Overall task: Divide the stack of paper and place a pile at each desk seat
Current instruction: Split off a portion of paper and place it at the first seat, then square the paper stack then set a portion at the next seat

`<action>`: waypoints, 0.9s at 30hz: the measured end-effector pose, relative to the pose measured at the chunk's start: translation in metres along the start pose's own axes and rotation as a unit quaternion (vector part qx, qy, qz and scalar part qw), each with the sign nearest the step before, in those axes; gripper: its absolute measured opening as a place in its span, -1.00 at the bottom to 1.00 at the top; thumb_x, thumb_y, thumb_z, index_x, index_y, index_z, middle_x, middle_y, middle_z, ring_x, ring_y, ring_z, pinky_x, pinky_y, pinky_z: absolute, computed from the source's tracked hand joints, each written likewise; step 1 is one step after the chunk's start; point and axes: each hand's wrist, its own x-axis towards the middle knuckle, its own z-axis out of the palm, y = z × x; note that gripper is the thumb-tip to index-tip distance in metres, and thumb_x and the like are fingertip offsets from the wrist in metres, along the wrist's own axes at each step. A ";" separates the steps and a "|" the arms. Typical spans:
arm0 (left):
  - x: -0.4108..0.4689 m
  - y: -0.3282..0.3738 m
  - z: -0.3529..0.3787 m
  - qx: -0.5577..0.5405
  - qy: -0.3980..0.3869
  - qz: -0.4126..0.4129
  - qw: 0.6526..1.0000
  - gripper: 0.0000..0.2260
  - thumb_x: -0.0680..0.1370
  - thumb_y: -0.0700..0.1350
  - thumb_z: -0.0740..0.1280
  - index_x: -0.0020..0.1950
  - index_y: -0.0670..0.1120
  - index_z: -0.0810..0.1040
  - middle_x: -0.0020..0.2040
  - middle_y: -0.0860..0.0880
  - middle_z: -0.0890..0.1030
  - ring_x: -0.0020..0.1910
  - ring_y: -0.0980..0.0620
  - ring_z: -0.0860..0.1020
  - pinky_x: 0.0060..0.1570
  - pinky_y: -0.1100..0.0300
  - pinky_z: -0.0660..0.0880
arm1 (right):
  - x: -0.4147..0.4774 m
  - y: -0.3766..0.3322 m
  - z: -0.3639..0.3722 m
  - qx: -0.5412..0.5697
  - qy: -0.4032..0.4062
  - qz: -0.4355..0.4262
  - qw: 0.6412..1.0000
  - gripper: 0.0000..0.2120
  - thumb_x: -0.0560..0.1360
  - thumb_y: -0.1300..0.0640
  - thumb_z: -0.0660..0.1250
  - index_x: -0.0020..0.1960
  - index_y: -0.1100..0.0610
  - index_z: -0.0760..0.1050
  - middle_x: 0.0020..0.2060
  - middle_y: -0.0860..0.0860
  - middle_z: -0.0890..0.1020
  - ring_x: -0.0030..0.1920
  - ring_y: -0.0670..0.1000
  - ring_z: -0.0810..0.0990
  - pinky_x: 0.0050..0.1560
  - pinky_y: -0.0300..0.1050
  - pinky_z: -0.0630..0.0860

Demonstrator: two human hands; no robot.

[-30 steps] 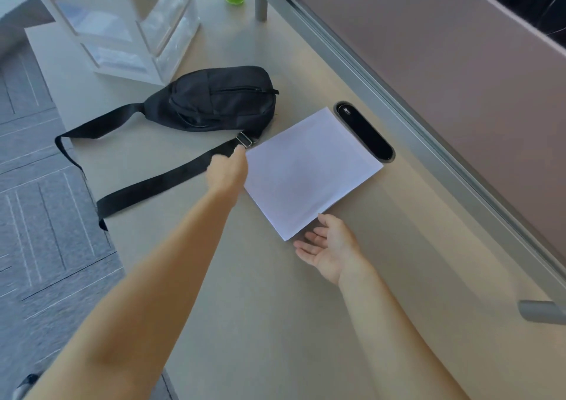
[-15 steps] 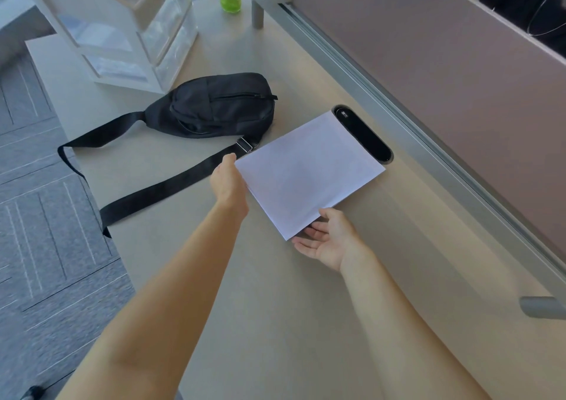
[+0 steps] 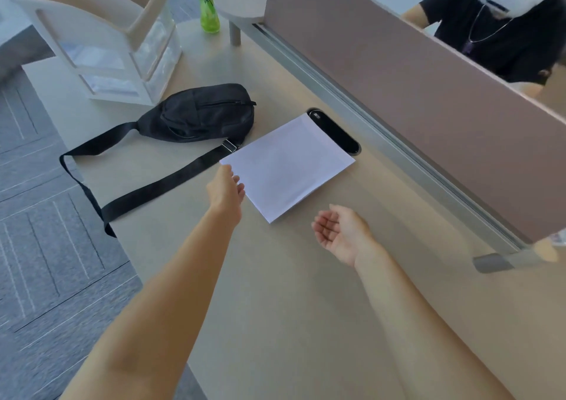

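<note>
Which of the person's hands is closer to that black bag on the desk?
The left. The left hand is at the paper pile's left edge, just below the black bag's strap buckle. The right hand lies palm-up, open, farther away beyond the paper's near corner.

The pile of paper [image 3: 286, 167] lies on the counter [image 3: 306, 292], next to the slot [image 3: 335, 131] by the wall panel [image 3: 413, 93]. The bag [image 3: 202, 113] sits left of the paper, its strap [image 3: 159, 185] running toward the counter's edge. Behind the bag stands the drawer box [image 3: 107, 41], with the bottle [image 3: 208, 4] farther back.
</note>
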 end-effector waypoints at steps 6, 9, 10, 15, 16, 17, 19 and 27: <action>-0.121 -0.034 0.008 0.024 -0.117 -0.060 0.991 -0.76 0.56 -0.05 0.20 0.08 -0.17 0.52 -0.08 -0.09 0.61 -0.07 -0.08 0.58 0.03 0.14 0.53 | -0.110 0.014 -0.093 0.070 0.003 -0.082 0.994 -0.74 0.59 0.12 0.23 -0.25 0.15 0.49 -0.42 0.01 0.54 -0.37 -0.03 0.53 -0.27 -0.18 0.44; -0.199 -0.063 0.019 0.069 -0.182 -0.059 0.979 -0.82 0.53 -0.08 0.20 0.00 -0.14 0.51 -0.21 -0.06 0.59 -0.18 -0.05 0.55 -0.09 0.17 0.50 | -0.176 0.031 -0.154 0.106 0.013 -0.125 0.986 -0.74 0.59 0.12 0.22 -0.26 0.14 0.49 -0.47 -0.01 0.55 -0.43 -0.05 0.54 -0.30 -0.18 0.43; -0.226 -0.074 0.023 0.086 -0.203 -0.059 0.974 -0.85 0.52 -0.10 0.20 -0.03 -0.13 0.51 -0.23 -0.05 0.59 -0.21 -0.04 0.55 -0.12 0.18 0.50 | -0.200 0.038 -0.176 0.118 0.019 -0.138 0.983 -0.74 0.59 0.13 0.22 -0.25 0.14 0.49 -0.47 -0.01 0.55 -0.45 -0.06 0.54 -0.31 -0.18 0.43; -0.360 -0.128 0.036 0.142 -0.289 -0.069 0.944 -0.86 0.56 -0.11 0.20 -0.09 -0.11 0.52 -0.23 -0.05 0.59 -0.21 -0.04 0.55 -0.09 0.17 0.48 | -0.318 0.072 -0.280 0.177 0.049 -0.214 0.959 -0.75 0.59 0.15 0.20 -0.25 0.15 0.47 -0.41 0.02 0.51 -0.42 -0.04 0.48 -0.33 -0.17 0.39; -0.385 -0.140 0.039 0.156 -0.305 -0.074 0.936 -0.84 0.56 -0.10 0.20 -0.13 -0.11 0.52 -0.24 -0.04 0.59 -0.21 -0.04 0.55 -0.08 0.18 0.48 | -0.340 0.079 -0.300 0.186 0.058 -0.227 0.954 -0.75 0.59 0.15 0.20 -0.25 0.15 0.47 -0.41 0.02 0.51 -0.41 -0.04 0.47 -0.34 -0.17 0.38; -0.408 -0.153 0.041 0.173 -0.321 -0.082 0.927 -0.82 0.57 -0.09 0.20 -0.16 -0.11 0.52 -0.25 -0.04 0.58 -0.21 -0.03 0.54 -0.09 0.19 0.47 | -0.361 0.088 -0.319 0.194 0.069 -0.240 0.949 -0.75 0.59 0.14 0.21 -0.25 0.14 0.47 -0.41 0.02 0.50 -0.42 -0.04 0.45 -0.35 -0.17 0.36; -0.451 -0.179 0.046 0.211 -0.355 -0.101 0.905 -0.81 0.56 -0.07 0.21 -0.19 -0.10 0.53 -0.27 -0.02 0.56 -0.24 -0.01 0.52 -0.13 0.20 0.46 | -0.398 0.105 -0.356 0.209 0.098 -0.261 0.937 -0.73 0.59 0.13 0.22 -0.28 0.14 0.45 -0.43 0.02 0.47 -0.46 -0.05 0.40 -0.37 -0.18 0.31; -0.567 -0.276 0.073 0.300 -0.535 -0.191 0.767 -0.70 0.54 0.03 0.30 -0.35 -0.02 0.37 -0.43 0.02 0.39 -0.44 0.06 0.35 -0.33 0.21 0.32 | -0.513 0.188 -0.447 0.231 0.281 -0.331 0.871 -0.71 0.57 0.21 0.24 -0.34 0.14 0.37 -0.45 0.04 0.39 -0.49 -0.03 0.30 -0.39 -0.15 0.22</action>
